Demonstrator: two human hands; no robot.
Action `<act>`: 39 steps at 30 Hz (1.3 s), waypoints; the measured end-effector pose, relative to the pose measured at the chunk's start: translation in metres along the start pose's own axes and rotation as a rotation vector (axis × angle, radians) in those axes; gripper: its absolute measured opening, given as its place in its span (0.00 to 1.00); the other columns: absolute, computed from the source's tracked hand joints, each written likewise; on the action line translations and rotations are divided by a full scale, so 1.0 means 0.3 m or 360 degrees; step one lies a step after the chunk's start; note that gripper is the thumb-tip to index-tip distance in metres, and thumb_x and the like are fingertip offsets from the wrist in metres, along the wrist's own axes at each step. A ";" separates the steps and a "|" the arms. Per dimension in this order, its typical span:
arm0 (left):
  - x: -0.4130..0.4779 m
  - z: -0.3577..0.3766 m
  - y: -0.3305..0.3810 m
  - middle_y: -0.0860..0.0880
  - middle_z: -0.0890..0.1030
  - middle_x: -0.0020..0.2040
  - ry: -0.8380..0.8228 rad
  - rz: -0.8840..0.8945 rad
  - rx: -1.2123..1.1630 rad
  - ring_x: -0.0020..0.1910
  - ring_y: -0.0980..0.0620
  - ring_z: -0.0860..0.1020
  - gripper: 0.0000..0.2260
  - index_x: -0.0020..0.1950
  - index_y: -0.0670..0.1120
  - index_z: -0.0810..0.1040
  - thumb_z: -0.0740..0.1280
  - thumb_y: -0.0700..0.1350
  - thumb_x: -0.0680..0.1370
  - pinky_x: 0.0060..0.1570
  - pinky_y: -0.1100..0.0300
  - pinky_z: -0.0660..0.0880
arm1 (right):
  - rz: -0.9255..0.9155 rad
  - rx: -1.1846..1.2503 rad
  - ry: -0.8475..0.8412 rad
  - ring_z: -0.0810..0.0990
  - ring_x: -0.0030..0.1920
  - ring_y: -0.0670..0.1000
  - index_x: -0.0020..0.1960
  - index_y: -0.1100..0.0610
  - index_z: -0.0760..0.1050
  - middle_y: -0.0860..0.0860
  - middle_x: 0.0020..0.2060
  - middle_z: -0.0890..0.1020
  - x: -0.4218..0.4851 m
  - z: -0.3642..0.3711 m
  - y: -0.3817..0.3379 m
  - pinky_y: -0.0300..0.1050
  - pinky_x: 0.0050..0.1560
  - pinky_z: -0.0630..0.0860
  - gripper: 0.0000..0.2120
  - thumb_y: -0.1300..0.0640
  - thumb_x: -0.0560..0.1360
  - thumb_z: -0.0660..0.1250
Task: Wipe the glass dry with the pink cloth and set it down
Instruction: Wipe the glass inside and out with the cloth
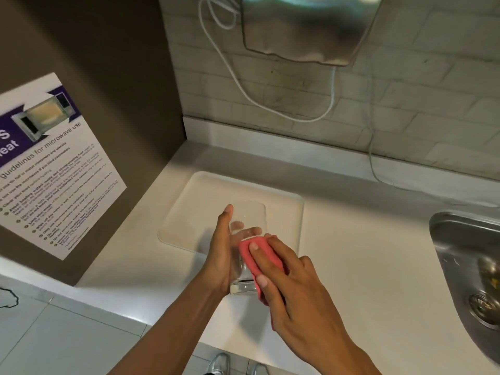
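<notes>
A clear drinking glass [247,220] is held in the air over the white counter, its open mouth pointing away from me and its thick base toward me. My left hand [220,255] grips it from the left side, thumb along the wall. My right hand [286,282] presses a folded pink cloth [254,262] flat against the glass's right side near the base. The cloth is partly hidden under my fingers.
A white tray [186,209] lies on the counter [351,253] just beyond the glass. A steel sink [473,266] is at the right edge. A brown panel with a microwave poster [54,163] stands left. A steel wall appliance [305,28] with a white cord hangs above.
</notes>
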State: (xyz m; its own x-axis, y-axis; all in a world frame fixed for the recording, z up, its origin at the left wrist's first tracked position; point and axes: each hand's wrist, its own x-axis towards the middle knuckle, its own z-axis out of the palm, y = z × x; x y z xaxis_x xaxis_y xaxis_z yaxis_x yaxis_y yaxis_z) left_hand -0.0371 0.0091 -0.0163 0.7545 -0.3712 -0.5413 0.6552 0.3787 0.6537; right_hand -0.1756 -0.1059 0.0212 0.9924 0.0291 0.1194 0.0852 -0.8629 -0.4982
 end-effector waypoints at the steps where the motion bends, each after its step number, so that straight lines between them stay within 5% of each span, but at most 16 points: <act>1: -0.003 0.002 0.002 0.40 0.85 0.46 -0.0009 -0.0019 0.0023 0.42 0.39 0.86 0.26 0.57 0.44 0.72 0.66 0.67 0.77 0.51 0.46 0.80 | 0.0009 -0.0034 0.0014 0.70 0.56 0.47 0.79 0.26 0.44 0.31 0.81 0.48 0.003 0.001 -0.001 0.38 0.53 0.76 0.24 0.37 0.83 0.39; 7: -0.021 0.012 0.012 0.37 0.86 0.57 -0.0041 0.0157 0.0243 0.51 0.40 0.86 0.33 0.63 0.42 0.75 0.76 0.65 0.70 0.52 0.44 0.82 | 0.0050 -0.0136 0.0078 0.72 0.49 0.47 0.80 0.29 0.48 0.36 0.81 0.57 0.008 0.018 -0.001 0.37 0.43 0.78 0.25 0.38 0.84 0.43; 10: -0.020 0.004 0.010 0.35 0.85 0.57 -0.0100 0.0184 0.0195 0.55 0.38 0.83 0.29 0.61 0.42 0.77 0.72 0.65 0.74 0.67 0.38 0.75 | 0.0116 0.0073 0.0110 0.68 0.59 0.40 0.75 0.21 0.40 0.23 0.76 0.44 0.013 0.025 0.013 0.31 0.52 0.72 0.23 0.35 0.82 0.39; 12: -0.022 0.002 0.005 0.36 0.84 0.55 -0.0146 0.0143 0.0134 0.56 0.37 0.81 0.28 0.58 0.43 0.79 0.70 0.66 0.74 0.71 0.38 0.71 | 0.0204 0.0252 0.0131 0.63 0.68 0.35 0.74 0.19 0.43 0.20 0.72 0.43 0.023 0.014 0.021 0.29 0.62 0.69 0.24 0.32 0.80 0.40; 15: -0.025 0.001 -0.017 0.36 0.85 0.57 -0.0247 0.0139 0.0172 0.59 0.37 0.82 0.30 0.59 0.40 0.84 0.64 0.66 0.76 0.66 0.41 0.76 | 0.0308 0.0454 0.0189 0.67 0.73 0.40 0.79 0.28 0.55 0.30 0.75 0.56 0.062 -0.020 0.020 0.40 0.72 0.72 0.28 0.31 0.78 0.46; 18: -0.036 0.018 -0.036 0.35 0.85 0.62 -0.0298 0.0130 0.0187 0.62 0.38 0.82 0.28 0.62 0.44 0.86 0.61 0.64 0.79 0.61 0.45 0.80 | 0.0338 0.0524 0.0289 0.72 0.71 0.44 0.81 0.37 0.60 0.39 0.74 0.65 0.122 -0.054 0.010 0.39 0.71 0.72 0.29 0.36 0.80 0.50; 22: -0.029 0.036 -0.035 0.37 0.85 0.63 -0.0258 0.0148 0.0100 0.63 0.40 0.83 0.23 0.62 0.47 0.86 0.66 0.61 0.79 0.61 0.47 0.81 | 0.0112 0.0175 0.0272 0.69 0.69 0.50 0.81 0.35 0.57 0.45 0.80 0.62 0.147 -0.054 -0.025 0.42 0.66 0.74 0.27 0.38 0.82 0.45; 24: -0.020 0.024 -0.026 0.36 0.84 0.64 -0.0224 0.0179 0.0052 0.64 0.38 0.83 0.26 0.64 0.44 0.84 0.65 0.62 0.78 0.60 0.46 0.82 | 0.0078 0.0078 0.0243 0.71 0.65 0.50 0.80 0.32 0.54 0.45 0.81 0.61 0.115 -0.029 0.003 0.43 0.62 0.75 0.25 0.39 0.83 0.47; 27: -0.018 0.004 -0.014 0.35 0.84 0.60 -0.0238 0.0171 0.0006 0.58 0.36 0.84 0.34 0.65 0.38 0.81 0.65 0.66 0.76 0.57 0.42 0.81 | 0.0109 0.0210 0.0143 0.70 0.67 0.43 0.76 0.23 0.48 0.36 0.79 0.63 0.085 -0.020 0.057 0.44 0.70 0.73 0.22 0.41 0.85 0.48; 31: -0.017 0.019 -0.024 0.34 0.83 0.59 -0.0262 0.0106 0.0001 0.57 0.36 0.83 0.34 0.66 0.39 0.81 0.65 0.67 0.77 0.60 0.38 0.78 | 0.0168 0.0417 0.0245 0.66 0.74 0.39 0.80 0.32 0.55 0.37 0.79 0.65 0.155 -0.045 0.062 0.43 0.76 0.66 0.23 0.42 0.85 0.49; 35: -0.001 0.019 -0.005 0.31 0.79 0.68 -0.0258 0.0161 -0.0030 0.69 0.33 0.77 0.35 0.70 0.38 0.79 0.63 0.66 0.78 0.74 0.36 0.69 | 0.0019 0.0160 0.0173 0.70 0.66 0.47 0.81 0.32 0.55 0.41 0.82 0.58 0.132 -0.013 0.025 0.33 0.64 0.67 0.25 0.38 0.83 0.44; 37: 0.007 0.004 -0.001 0.31 0.79 0.67 -0.0281 0.0132 -0.0037 0.66 0.35 0.79 0.40 0.72 0.33 0.75 0.63 0.68 0.77 0.72 0.38 0.71 | -0.0006 0.0164 0.0080 0.69 0.65 0.44 0.79 0.28 0.52 0.38 0.82 0.56 0.090 0.003 0.039 0.26 0.61 0.63 0.24 0.38 0.84 0.44; 39: 0.003 -0.009 -0.015 0.29 0.78 0.68 -0.0333 0.0094 -0.0060 0.62 0.35 0.81 0.40 0.71 0.34 0.76 0.65 0.67 0.75 0.65 0.39 0.76 | 0.0019 0.0252 0.0068 0.66 0.70 0.41 0.77 0.26 0.52 0.35 0.80 0.56 0.093 -0.010 0.060 0.28 0.69 0.60 0.23 0.40 0.84 0.48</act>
State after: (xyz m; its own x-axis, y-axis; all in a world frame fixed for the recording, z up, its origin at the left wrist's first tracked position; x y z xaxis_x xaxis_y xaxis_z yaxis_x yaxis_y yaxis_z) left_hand -0.0392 0.0094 -0.0212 0.7700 -0.5138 -0.3782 0.6139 0.4353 0.6585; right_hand -0.1465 -0.1221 0.0182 0.9891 -0.0054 0.1473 0.0894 -0.7725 -0.6287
